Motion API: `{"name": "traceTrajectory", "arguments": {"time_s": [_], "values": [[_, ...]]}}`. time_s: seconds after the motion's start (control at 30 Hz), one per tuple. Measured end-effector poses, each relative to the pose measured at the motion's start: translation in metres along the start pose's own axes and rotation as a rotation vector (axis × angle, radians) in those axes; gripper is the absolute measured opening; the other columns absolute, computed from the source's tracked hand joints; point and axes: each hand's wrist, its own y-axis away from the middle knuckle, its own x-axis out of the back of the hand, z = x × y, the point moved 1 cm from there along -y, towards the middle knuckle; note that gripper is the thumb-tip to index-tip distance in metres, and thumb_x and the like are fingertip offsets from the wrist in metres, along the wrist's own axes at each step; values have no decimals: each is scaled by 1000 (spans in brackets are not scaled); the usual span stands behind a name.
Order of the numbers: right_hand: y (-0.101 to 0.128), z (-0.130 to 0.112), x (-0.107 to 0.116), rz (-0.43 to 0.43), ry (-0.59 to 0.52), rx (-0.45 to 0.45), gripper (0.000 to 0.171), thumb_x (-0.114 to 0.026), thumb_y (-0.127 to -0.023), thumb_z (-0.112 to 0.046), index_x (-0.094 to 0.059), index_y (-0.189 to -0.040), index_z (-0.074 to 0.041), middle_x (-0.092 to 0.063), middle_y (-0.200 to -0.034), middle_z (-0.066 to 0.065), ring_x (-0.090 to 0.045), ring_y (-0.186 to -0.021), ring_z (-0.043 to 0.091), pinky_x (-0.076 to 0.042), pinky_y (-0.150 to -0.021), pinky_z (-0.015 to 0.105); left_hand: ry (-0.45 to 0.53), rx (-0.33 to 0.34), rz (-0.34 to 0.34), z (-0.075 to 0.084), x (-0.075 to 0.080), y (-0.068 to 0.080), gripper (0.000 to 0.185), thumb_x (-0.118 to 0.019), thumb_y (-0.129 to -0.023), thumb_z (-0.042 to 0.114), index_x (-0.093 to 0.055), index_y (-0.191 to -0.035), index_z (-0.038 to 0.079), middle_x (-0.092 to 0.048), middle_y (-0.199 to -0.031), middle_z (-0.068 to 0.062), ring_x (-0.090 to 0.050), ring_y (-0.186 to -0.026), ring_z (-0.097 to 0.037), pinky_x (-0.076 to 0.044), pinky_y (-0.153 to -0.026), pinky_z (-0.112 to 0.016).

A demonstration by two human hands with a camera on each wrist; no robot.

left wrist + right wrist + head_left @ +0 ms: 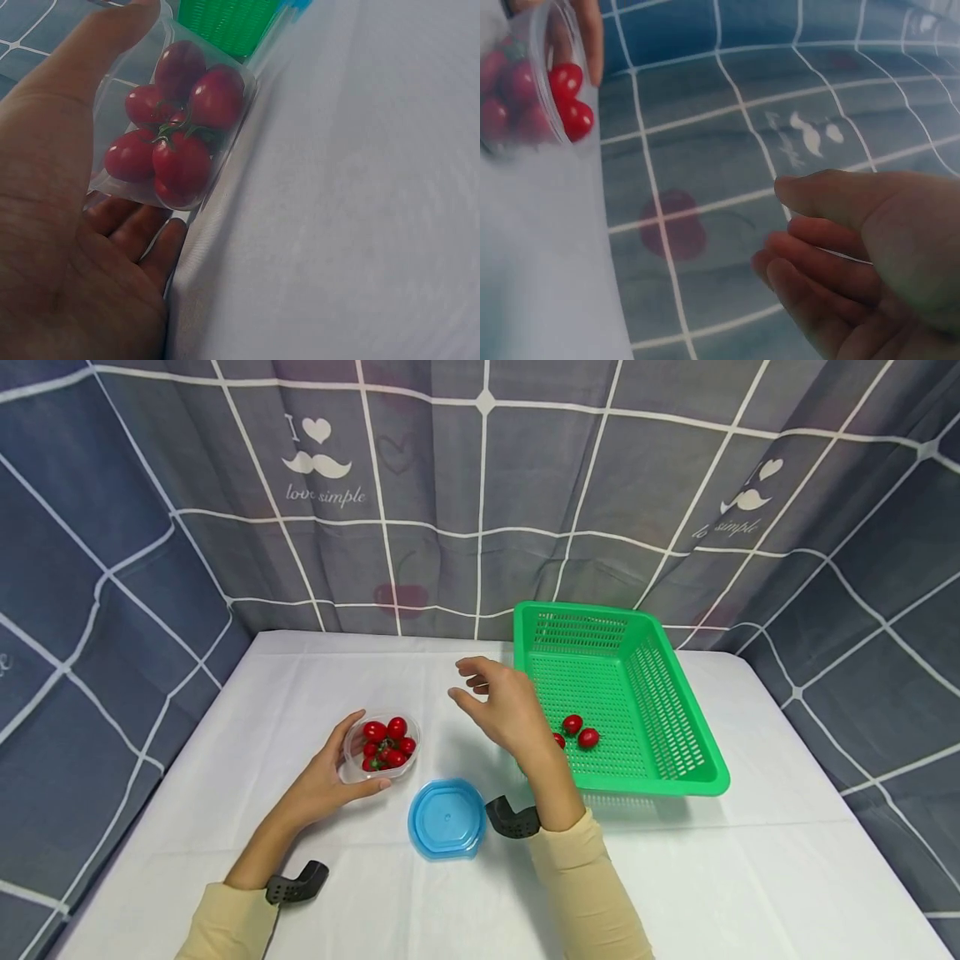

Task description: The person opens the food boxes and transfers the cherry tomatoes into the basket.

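Observation:
A clear plastic container (pixel 415 758) with several cherry tomatoes (pixel 386 745) in it stands on the white table at the left. My left hand (pixel 325 781) holds it from the left, thumb along its near side and fingers round the far side. In the left wrist view, green stems (pixel 178 129) show among the tomatoes through the clear wall. My right hand (pixel 504 703) hovers between the container and a green basket (pixel 678 693), its fingers loosely bent with nothing between them. In the basket lie 3 cherry tomatoes (pixel 588 738), one partly hidden by the right wrist.
A round blue lid (pixel 447 820) lies on the white tablecloth (pixel 360 893) between the two forearms. Grey checked curtains (pixel 427 460) hang behind the table and at both sides. The basket stands at the back right, near the curtain.

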Motion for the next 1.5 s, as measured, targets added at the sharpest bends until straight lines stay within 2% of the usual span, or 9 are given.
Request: {"name": "traceTrajectory", "arguments": {"time_s": [0.23, 0.67, 0.93, 1.2, 1.4, 1.5], "values": [[0, -11, -16, -60, 16, 46, 37, -76, -95, -21, -69, -129, -7, -74, -121, 10, -75, -102, 26, -61, -91, 38, -7, 4, -3, 2, 2, 0, 113, -88, -79, 44, -17, -165, 24, -20, -169, -21, -23, -153, -50, -28, -117, -70], [-1, -13, -55, -159, 49, 55, 37, -76, -95, -20, -69, -130, -7, -74, -122, 8, -75, -104, 24, -61, -90, 37, 26, -9, -12, 0, 1, 0, 112, -88, -80, 43, -17, -165, 27, -22, -169, -21, -24, -153, -50, -27, -117, -71], [2, -14, -78, -203, 97, 68, 38, -76, -95, -20, -69, -131, -7, -74, -122, 6, -74, -101, 19, -61, -83, 25, 38, -22, -15, 1, 1, 1, 112, -88, -81, 42, -16, -165, 25, -25, -168, -20, -27, -152, -50, -28, -116, -72], [2, -13, -90, -183, 186, 114, 36, -78, -94, -19, -71, -127, -7, -76, -113, 8, -66, -94, 17, -56, -75, 20, 45, -25, -14, 0, 1, 2, 111, -88, -82, 42, -16, -165, 27, -26, -168, -19, -27, -152, -49, -27, -117, -72], [4, -15, -95, -166, 250, 155, 34, -79, -92, -19, -74, -124, -8, -77, -114, 6, -67, -98, 20, -58, -79, 22, 51, -26, -14, -1, 1, 2, 111, -87, -82, 41, -15, -165, 28, -25, -168, -19, -27, -152, -49, -27, -116, -73], [4, -15, -97, -156, 275, 185, 32, -80, -92, -18, -75, -121, -8, -78, -110, 5, -66, -95, 19, -56, -75, 19, 55, -27, -14, -1, 2, 3, 111, -87, -82, 41, -15, -165, 28, -24, -168, -19, -26, -152, -49, -27, -116, -73]]}}
